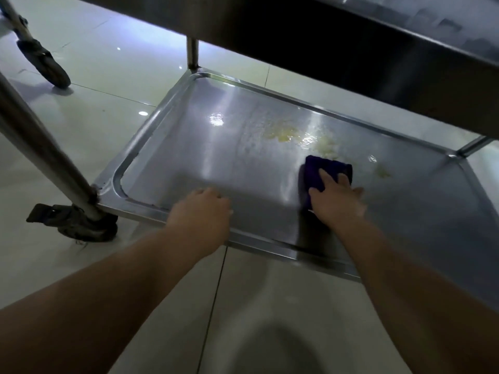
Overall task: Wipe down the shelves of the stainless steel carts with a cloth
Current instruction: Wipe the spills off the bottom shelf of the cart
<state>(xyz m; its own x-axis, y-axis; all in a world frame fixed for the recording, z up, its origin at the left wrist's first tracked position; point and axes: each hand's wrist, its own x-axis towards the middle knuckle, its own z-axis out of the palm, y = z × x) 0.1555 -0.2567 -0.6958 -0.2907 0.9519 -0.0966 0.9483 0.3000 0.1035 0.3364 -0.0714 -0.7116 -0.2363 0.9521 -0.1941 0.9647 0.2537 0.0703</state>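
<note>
Pressing the cloth (322, 168) under our right hand (336, 197), fingers straight, we should push up-frame through the yellow residue (283, 132). Our left hand (202, 211) rests slack on the shelf (189, 147), grasping nothing.

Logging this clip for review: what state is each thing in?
bottom shelf: wet-looking, smeared
yellowish residue: unwiped, beyond the cloth
purple cloth: folded, flat on the shelf
right hand: fingers straight, pressing the cloth
left hand: resting at the shelf's front edge, fingers bent

A folded dark purple cloth (324, 163) lies flat on the wet stainless steel bottom cart shelf (216, 163), right of centre. Yellowish smears (280, 132) stain the shelf just beyond it.
</note>
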